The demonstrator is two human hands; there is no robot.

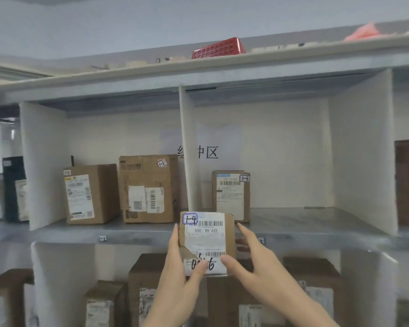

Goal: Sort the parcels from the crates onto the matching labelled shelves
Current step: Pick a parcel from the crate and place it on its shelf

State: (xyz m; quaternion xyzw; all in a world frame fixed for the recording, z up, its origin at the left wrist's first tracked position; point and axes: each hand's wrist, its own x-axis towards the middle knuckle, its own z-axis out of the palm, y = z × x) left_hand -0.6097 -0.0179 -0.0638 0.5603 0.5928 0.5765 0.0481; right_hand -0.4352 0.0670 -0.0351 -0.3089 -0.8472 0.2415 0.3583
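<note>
On the middle shelf (316, 223), the left bay holds a left box (90, 194) and a right box (149, 187) side by side, both marked 1-2. Past the white divider (187, 149), the next bay holds one 1-3 box (230, 194). In front of the shelf's edge a small parcel (207, 234) labelled 1-4 stands upright. The left hand (180, 279) grips its left side with the thumb on the label, and the right hand (257, 258) grips its right side. Lower boxes (142, 270) fill the bays beneath. A red basket (217, 48) lies on top, against a pale wall (104, 27).
</note>
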